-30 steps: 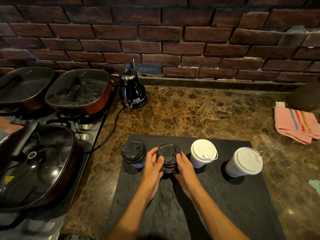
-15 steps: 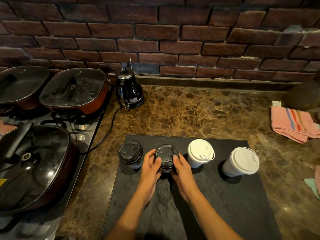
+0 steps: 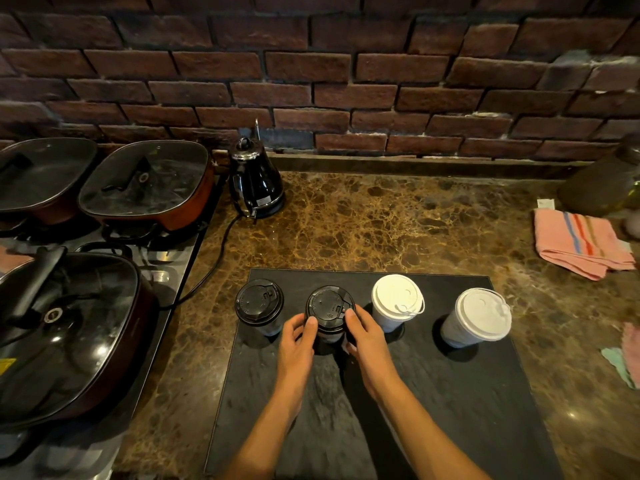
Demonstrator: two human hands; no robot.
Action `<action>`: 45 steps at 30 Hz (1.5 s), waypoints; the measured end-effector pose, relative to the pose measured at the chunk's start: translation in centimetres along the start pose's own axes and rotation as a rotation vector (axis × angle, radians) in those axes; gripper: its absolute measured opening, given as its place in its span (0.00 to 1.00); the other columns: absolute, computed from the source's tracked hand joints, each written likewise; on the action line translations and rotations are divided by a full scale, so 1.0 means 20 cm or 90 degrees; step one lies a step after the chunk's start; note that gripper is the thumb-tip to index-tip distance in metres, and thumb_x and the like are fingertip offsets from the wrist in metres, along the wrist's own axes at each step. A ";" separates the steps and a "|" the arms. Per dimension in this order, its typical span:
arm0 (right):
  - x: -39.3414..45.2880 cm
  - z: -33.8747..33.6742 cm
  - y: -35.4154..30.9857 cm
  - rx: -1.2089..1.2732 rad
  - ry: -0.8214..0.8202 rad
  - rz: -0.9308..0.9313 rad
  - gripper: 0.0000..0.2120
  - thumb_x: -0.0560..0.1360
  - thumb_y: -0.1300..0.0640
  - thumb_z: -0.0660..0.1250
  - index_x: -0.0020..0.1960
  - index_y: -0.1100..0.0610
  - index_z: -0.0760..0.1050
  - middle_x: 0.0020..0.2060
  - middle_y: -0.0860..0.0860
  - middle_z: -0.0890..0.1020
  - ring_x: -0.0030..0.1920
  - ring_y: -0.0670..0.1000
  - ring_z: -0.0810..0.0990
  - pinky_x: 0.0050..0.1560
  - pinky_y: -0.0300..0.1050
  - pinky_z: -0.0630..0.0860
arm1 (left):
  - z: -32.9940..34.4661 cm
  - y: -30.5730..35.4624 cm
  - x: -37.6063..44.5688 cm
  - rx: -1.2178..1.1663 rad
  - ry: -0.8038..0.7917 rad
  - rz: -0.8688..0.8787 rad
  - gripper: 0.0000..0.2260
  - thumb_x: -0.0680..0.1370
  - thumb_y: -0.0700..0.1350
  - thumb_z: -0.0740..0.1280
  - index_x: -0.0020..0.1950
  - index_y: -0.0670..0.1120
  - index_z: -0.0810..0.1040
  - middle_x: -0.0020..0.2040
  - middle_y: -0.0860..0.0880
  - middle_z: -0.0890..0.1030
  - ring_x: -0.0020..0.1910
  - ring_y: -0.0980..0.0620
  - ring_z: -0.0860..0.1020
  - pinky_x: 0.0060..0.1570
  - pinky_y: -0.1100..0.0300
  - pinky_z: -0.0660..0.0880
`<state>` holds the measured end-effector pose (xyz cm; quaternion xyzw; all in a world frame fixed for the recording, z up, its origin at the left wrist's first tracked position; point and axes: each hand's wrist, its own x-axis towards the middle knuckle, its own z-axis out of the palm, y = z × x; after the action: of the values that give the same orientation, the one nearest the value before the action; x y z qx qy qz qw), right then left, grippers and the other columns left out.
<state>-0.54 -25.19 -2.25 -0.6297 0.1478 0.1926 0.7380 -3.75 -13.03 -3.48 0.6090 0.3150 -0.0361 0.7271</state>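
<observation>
My left hand (image 3: 294, 344) and right hand (image 3: 367, 341) curl round the cup (image 3: 328, 336), second from left on the slate board (image 3: 450, 393), thumbs at its black lid (image 3: 329, 306). I judge it light, thin-walled, easily crushed; the ridged plastic lid looks stiffer, so I'd grip just under its rim

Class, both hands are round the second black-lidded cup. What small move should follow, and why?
Probably press the thumbs down on the black lid to seat it: the left hand and right hand grip the cup from both sides, thumbs at the lid's rim, on the slate board.
</observation>
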 end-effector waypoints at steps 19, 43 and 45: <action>-0.14 -0.56 0.17 -0.820 0.183 -0.177 0.29 0.77 0.54 0.66 0.75 0.63 0.65 0.72 0.60 0.72 0.72 0.59 0.71 0.70 0.54 0.70 | 0.31 0.19 -0.15 0.783 -0.001 0.615 0.28 0.73 0.63 0.64 0.70 0.51 0.70 0.76 0.42 0.67 0.78 0.40 0.61 0.71 0.44 0.65; 0.37 -0.62 0.16 -0.389 0.041 -0.115 0.36 0.69 0.41 0.72 0.74 0.43 0.65 0.71 0.48 0.74 0.71 0.49 0.71 0.72 0.56 0.69 | 0.73 0.23 0.13 1.020 -0.288 0.472 0.37 0.73 0.60 0.70 0.77 0.56 0.58 0.75 0.43 0.61 0.69 0.39 0.64 0.65 0.46 0.70; 0.32 -0.61 0.10 -0.373 0.017 -0.136 0.34 0.68 0.40 0.71 0.72 0.40 0.65 0.70 0.48 0.74 0.71 0.49 0.71 0.72 0.55 0.68 | 0.74 0.25 0.10 1.012 -0.271 0.488 0.35 0.72 0.57 0.71 0.75 0.56 0.61 0.69 0.44 0.65 0.63 0.39 0.68 0.57 0.47 0.73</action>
<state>4.46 -36.30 -8.93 -0.8300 0.0287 0.1402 0.5391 6.18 -24.59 0.66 0.9748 -0.1681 -0.1099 0.0970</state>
